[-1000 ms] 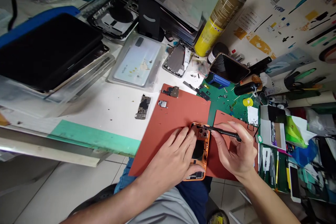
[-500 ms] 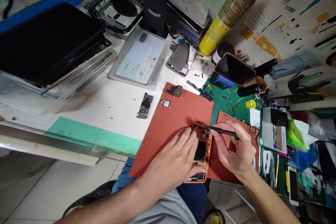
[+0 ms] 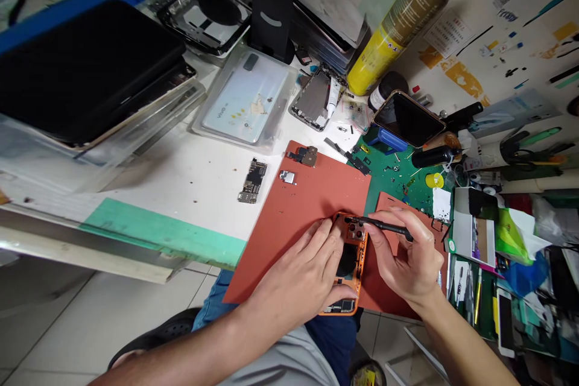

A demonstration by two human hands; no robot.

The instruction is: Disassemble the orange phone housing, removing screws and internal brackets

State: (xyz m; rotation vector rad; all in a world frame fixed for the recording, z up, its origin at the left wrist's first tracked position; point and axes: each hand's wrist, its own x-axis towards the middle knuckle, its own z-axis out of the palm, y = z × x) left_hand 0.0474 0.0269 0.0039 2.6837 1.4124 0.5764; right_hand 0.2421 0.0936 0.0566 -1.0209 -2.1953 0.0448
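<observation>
An orange phone housing (image 3: 346, 271) lies on the red-brown mat, its open inside facing up. Its camera openings are at the far end, and dark parts show at the near end. My left hand (image 3: 307, 265) rests over its left side, the fingers along the edge and the thumb across the lower part, gripping it. In my right hand (image 3: 402, 247) is a slim black pen-like tool (image 3: 377, 224), pinched between thumb and fingers. The tool's tip reaches the housing's upper end beside the camera openings. Whether the tip touches anything cannot be made out.
On the mat (image 3: 266, 253) lie a camera module (image 3: 307, 155) and a small silver part (image 3: 287, 177). A logic board (image 3: 253, 181) is left of it. Farther back are a pale phone back (image 3: 246, 96), a spray can (image 3: 400, 24) and a propped phone (image 3: 409, 117). Tools crowd the right.
The whole view has shifted slightly. Both hands, the phone housing and the black tool keep nearly the same places relative to one another.
</observation>
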